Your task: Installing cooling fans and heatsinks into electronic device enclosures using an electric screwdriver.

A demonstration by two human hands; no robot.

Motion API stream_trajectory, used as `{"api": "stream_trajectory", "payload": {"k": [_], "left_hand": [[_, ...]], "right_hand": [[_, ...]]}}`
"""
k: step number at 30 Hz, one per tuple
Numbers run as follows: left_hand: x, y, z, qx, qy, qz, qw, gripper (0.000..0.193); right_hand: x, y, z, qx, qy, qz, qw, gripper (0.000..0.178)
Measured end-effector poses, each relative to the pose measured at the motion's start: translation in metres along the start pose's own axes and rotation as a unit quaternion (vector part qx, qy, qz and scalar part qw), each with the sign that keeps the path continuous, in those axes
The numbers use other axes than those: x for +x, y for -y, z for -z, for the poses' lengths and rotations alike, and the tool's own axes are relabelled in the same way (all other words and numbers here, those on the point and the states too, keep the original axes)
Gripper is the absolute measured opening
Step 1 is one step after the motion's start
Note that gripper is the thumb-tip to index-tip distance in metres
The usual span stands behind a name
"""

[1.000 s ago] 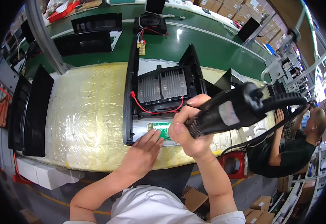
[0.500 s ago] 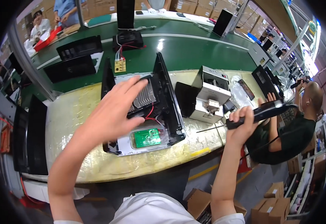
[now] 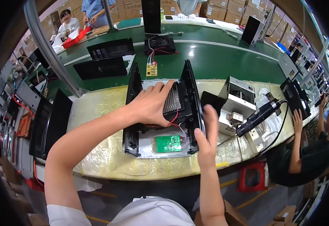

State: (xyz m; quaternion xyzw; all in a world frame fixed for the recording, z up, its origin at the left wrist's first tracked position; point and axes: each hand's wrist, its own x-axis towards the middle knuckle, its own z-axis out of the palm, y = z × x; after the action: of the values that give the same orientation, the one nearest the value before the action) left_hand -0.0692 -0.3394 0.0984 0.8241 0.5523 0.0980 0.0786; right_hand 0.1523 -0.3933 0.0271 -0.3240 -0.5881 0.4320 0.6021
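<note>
An open black casing (image 3: 193, 96) with upright side walls sits in front of me on the bench. Inside it are a black unit with a ribbed metal heat sink (image 3: 173, 98), red wires, and a green circuit board (image 3: 168, 144) near the front. My left hand (image 3: 151, 105) lies over the heat sink unit, fingers spread and thumb toward the wires; its palm side is hidden. Beside the right wall, my right hand (image 3: 208, 141) is empty, with thumb and fingers apart. A black corded electric screwdriver (image 3: 258, 117) rests tilted at the right, out of my hands.
A silver-white boxy machine (image 3: 243, 98) stands right of the casing. Black panels (image 3: 100, 68) lie at the back left, and a yellow circuit board (image 3: 151, 69) hangs on wires behind the casing. A co-worker's hand (image 3: 297, 121) touches the bench at the far right.
My right hand has let go of the electric screwdriver and moved left to the casing's right wall. The left hand stays over the heat sink unit. The whole view has shifted.
</note>
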Motion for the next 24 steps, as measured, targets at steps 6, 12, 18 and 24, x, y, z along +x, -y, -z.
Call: {"api": "stream_trajectory", "payload": {"k": [6,12,18,24], "left_hand": [[-0.021,-0.022,0.015,0.010,-0.072,-0.046,0.996,0.125],[-0.030,-0.034,0.010,0.108,-0.021,-0.025,0.994,0.120],[-0.016,-0.034,-0.015,0.120,0.007,-0.010,0.993,0.120],[-0.004,-0.032,-0.027,0.164,0.029,0.000,0.986,0.121]], "right_hand": [[0.006,0.002,-0.003,0.141,-0.018,-0.091,0.986,0.066],[0.012,-0.006,-0.001,0.122,-0.028,-0.080,0.989,0.061],[0.019,-0.021,0.007,0.147,-0.013,-0.093,0.985,0.060],[0.028,-0.016,0.004,0.134,0.045,-0.155,0.978,0.059]]}}
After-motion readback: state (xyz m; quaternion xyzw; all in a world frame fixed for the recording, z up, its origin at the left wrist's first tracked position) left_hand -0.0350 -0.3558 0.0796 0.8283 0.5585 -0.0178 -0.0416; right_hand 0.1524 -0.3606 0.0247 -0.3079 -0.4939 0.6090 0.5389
